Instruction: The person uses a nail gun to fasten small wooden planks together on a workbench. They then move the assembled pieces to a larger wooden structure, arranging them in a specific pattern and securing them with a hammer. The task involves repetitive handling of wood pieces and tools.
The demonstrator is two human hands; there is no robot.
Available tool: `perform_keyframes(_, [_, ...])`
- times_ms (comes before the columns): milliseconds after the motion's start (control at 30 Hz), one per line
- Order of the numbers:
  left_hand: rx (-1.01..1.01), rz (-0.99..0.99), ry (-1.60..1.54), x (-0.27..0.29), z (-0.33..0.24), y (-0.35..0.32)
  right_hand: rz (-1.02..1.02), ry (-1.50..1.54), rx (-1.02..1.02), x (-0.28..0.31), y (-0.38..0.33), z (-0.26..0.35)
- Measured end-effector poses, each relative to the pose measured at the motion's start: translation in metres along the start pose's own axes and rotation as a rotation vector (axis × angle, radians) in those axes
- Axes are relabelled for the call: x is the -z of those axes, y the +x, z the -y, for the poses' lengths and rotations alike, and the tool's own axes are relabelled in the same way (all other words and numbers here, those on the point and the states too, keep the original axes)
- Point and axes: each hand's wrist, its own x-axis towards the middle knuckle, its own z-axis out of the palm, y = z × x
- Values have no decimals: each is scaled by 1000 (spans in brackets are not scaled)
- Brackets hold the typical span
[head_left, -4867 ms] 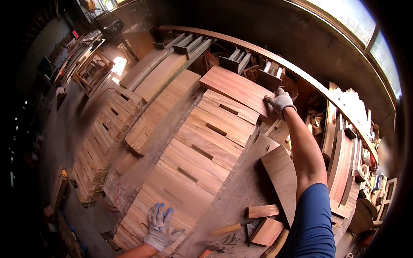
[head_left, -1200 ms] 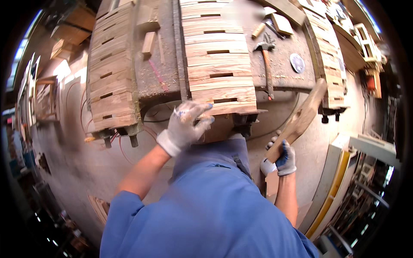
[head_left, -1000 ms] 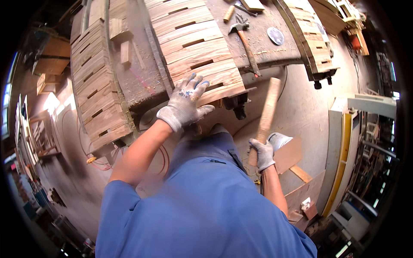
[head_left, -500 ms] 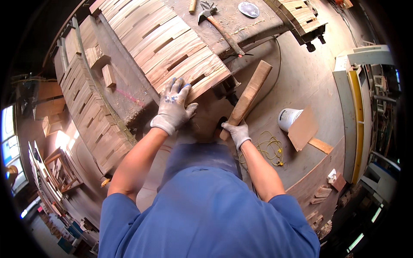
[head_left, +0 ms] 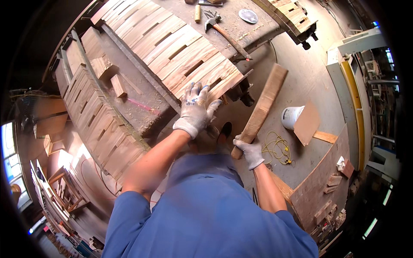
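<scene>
My left hand (head_left: 194, 109), in a pale work glove, lies with its fingers spread on the near end of a panel of staggered wooden strips (head_left: 174, 53). Dark slots show between the strips. To the right, my gloved right hand (head_left: 250, 153) is wrapped round the lower end of a thick wooden bar (head_left: 266, 103). The bar slants up and away, apart from the panel. Beyond the panel's right edge, a claw hammer (head_left: 228, 36) rests on the bench (head_left: 262, 31).
A second slotted wood panel (head_left: 97, 118) stands on the left, with small wood blocks (head_left: 118, 85) beside it. A metal disc (head_left: 248, 16) lies near the hammer. On the floor at right are a white bucket (head_left: 291, 116), a brown board (head_left: 307, 124) and yellow cord (head_left: 277, 148).
The whole view has shifted, so the bench and panels appear further right. My right hand and the bar have come slightly nearer to me. My left hand stays at the panel's near end.
</scene>
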Motion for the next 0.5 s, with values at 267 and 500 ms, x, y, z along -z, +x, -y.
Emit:
perform_keyframes(267, [302,-387,-288,-5,47,-1,40,-579,448,-95,10,136])
perform_keyframes(500, [505,-475,-167,30,88,35,-212,-575,643,-41,46,91])
